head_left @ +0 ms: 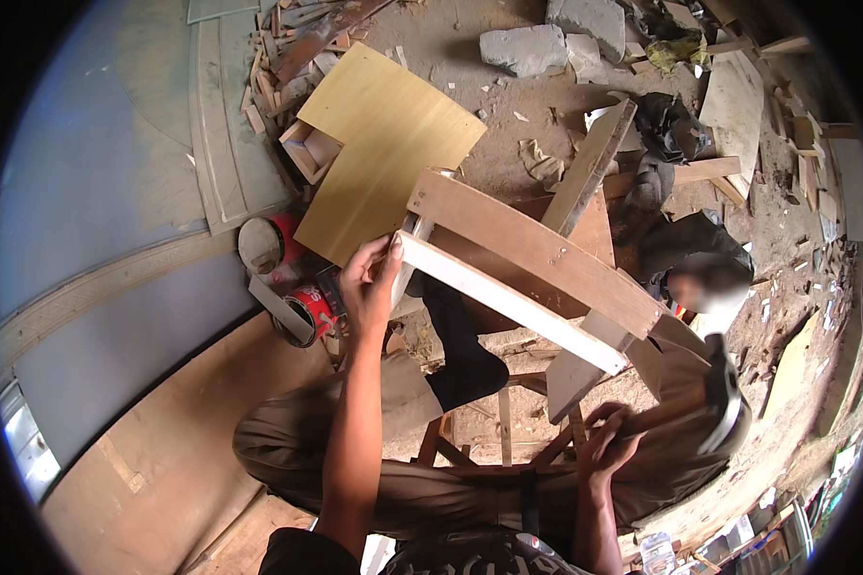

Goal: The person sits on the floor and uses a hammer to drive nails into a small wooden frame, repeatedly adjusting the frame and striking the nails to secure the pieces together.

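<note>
- Wooden frame (537,245): your L grip (367,280)'s pinching white strip (513,299), R grip (602,448)'s round hammer (669,412).
- Prob. steadying for hammering; next swing needs L fingers clear.

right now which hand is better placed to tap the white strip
Likely the right hand: it grips the hammer by its handle, while the left hand holds the white strip at its upper-left end.

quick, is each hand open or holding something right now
Left hand: holding one end of the white wooden strip.
Right hand: closed around the hammer by its handle.
</note>
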A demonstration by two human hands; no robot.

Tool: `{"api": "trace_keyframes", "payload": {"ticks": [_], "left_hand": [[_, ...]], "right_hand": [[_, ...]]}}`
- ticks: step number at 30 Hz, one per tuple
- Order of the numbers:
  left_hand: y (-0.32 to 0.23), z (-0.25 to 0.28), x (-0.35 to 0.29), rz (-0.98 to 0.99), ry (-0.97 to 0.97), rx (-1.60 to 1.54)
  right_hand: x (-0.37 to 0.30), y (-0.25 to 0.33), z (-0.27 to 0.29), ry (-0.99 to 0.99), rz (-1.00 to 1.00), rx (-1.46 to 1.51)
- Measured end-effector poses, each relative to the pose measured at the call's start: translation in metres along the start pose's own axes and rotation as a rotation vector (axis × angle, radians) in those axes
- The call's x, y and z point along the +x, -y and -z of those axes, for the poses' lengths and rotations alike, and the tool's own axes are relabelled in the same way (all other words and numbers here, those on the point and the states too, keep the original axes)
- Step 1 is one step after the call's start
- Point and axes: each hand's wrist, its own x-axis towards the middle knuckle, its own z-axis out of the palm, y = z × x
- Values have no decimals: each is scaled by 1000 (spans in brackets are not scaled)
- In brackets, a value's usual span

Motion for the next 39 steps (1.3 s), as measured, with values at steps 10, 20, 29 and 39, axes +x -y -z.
{"api": "trace_keyframes", "payload": {"ticks": [10,20,29,39], "left_hand": [[7,-6,-1,-92,-80,23],[14,16,-3,-201,187,-122],[-18,17,10,-458,334,301],[-23,40,45,-682,412,571]], "right_hand": [[-9,10,-12,512,14,-222],[-17,14,-21,377,-301,-48],[-15,28,-10,-33,-205,300],[-28,20,3,5,-202,362]]}}
